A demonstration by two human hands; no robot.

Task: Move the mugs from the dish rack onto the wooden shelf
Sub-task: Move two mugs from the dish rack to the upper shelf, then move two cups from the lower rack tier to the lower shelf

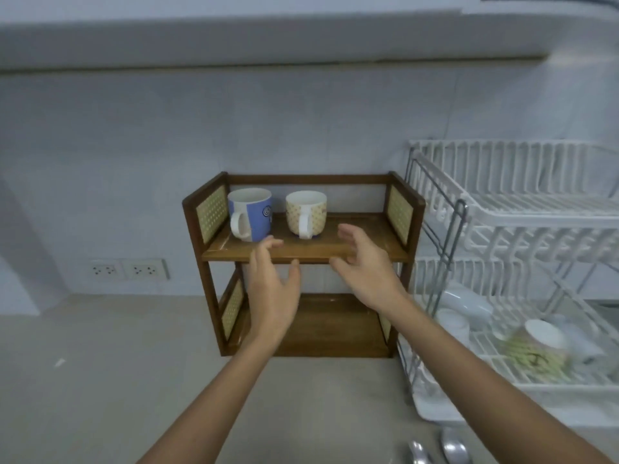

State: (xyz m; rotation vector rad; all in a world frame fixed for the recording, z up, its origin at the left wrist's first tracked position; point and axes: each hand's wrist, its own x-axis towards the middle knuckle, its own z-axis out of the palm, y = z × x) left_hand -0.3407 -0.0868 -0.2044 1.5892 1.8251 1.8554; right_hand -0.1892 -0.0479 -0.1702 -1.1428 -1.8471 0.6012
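Note:
A small two-tier wooden shelf stands against the wall. On its top board sit a blue-and-white mug at the left and a cream patterned mug beside it, both upright with handles facing me. My left hand and my right hand hover just in front of the top board, fingers spread, holding nothing. To the right stands the white dish rack. Its lower tier holds a green-patterned mug on its side and white cups, blurred.
The grey counter spreads to the left and front. Two wall sockets sit low on the tiled wall left of the shelf. Metal spoons lie at the bottom edge. The shelf's lower board holds nothing. An overhead ledge runs above.

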